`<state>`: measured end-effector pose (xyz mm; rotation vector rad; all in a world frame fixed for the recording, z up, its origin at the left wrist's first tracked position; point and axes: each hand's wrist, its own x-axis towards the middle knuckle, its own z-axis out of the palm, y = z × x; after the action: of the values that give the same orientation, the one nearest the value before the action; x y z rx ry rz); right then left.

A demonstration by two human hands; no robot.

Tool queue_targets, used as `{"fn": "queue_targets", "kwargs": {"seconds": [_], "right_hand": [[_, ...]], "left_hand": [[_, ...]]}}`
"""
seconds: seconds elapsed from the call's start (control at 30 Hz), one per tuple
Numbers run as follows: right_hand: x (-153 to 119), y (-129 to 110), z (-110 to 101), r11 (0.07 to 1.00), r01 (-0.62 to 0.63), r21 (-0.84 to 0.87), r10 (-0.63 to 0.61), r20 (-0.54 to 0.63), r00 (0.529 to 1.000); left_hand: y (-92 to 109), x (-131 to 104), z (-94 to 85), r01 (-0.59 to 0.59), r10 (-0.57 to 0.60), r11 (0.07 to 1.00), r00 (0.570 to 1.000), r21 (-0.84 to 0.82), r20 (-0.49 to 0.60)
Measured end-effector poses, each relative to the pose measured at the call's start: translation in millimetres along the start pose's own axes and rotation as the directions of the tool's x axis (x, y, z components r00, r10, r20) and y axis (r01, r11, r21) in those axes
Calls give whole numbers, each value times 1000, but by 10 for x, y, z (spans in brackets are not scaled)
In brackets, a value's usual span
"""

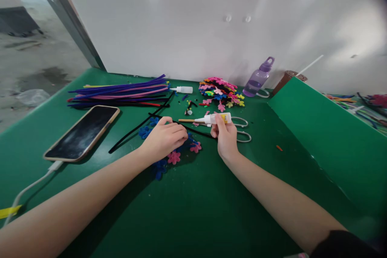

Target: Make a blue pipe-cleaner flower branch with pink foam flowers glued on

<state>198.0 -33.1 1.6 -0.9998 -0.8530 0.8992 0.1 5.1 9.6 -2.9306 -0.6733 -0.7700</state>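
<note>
My right hand (226,137) is closed round a small white glue bottle (211,119), its nozzle pointing left beside a thin tan stick (186,120). Just left of it, my left hand (167,136) has its fingers curled down over blue fuzzy flowers (160,168); what its fingertips hold is hidden. Pink flowers (174,157) lie at that hand's lower right. Black fuzzy stems (130,134) cross on the green table (193,217) behind and left of the hand. Grey scissor handles (244,136) show behind my right hand.
A phone (83,133) with a cable lies at left. Behind are bundled pipe cleaners (121,96), another glue bottle (184,89), a colourful flower pile (220,90) and a purple bottle (258,78). A green divider (326,137) stands at right, with a brown cup (284,80) behind.
</note>
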Motion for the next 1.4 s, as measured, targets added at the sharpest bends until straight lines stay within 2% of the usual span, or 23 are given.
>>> {"fn": "queue_targets", "kwargs": {"seconds": [0.3, 0.6, 0.8, 0.97, 1.4], "right_hand": [[6, -2, 5, 1000, 5, -1, -5, -2, 1000], [13, 16, -6, 1000, -3, -21, 3, -1, 1000], [19, 10, 2, 1000, -4, -30, 4, 1, 1000], [18, 15, -2, 999, -3, -33, 3, 13, 1000], [15, -1, 10, 999, -13, -39, 14, 12, 1000]], "left_hand": [[0, 4, -3, -1, 1, 1000, 1000, -10, 5], [102, 46, -12, -9, 9, 1000, 1000, -23, 7], [124, 58, 16, 30, -27, 998, 998, -58, 51], [116, 52, 21, 57, -54, 996, 998, -72, 42], [131, 66, 1, 34, -31, 997, 998, -70, 48]]}}
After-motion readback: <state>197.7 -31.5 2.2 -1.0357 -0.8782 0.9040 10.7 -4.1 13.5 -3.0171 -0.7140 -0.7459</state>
